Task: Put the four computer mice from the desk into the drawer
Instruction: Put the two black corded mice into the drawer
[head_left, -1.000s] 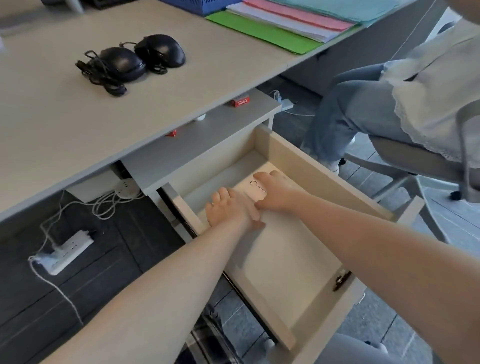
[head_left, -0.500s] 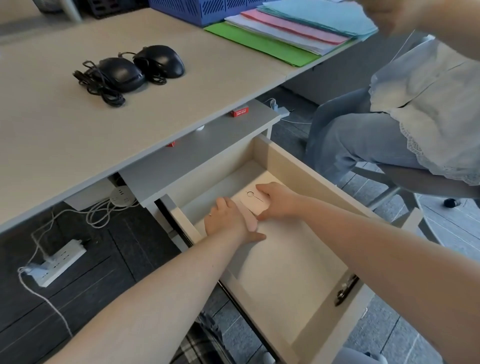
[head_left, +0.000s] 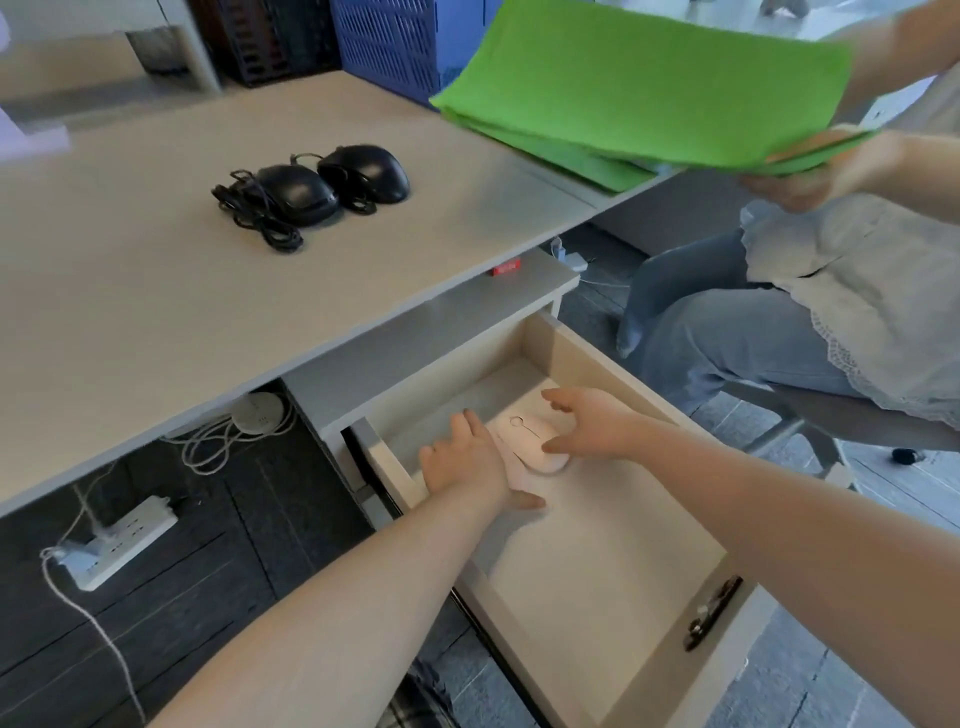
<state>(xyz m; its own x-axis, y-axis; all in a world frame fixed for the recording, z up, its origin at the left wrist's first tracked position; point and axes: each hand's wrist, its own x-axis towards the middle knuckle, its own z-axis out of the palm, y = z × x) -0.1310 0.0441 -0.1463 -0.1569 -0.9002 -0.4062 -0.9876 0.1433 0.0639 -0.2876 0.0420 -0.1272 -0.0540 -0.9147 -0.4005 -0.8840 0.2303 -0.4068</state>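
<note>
The open drawer (head_left: 618, 582) sticks out below the desk (head_left: 130, 291). At its back lies a white mouse (head_left: 530, 441). My right hand (head_left: 592, 426) hovers just right of it with fingers spread, thumb near the mouse's side. My left hand (head_left: 467, 462) lies palm down over a pale pink mouse (head_left: 514, 480), thumb curled round its near edge; most of that mouse is hidden. Two black wired mice (head_left: 298, 195) (head_left: 366, 171) with bundled cables sit side by side on the desk.
Another person sits on a chair (head_left: 810, 415) to the right of the drawer, holding green folders (head_left: 649, 88) above the desk's right end. A blue basket (head_left: 395, 41) stands at the back. A power strip (head_left: 119, 540) and cables lie on the floor.
My right hand has lifted off the white mouse and spread its fingers. The other person has picked the folders up off the desk. My left hand stays in place.
</note>
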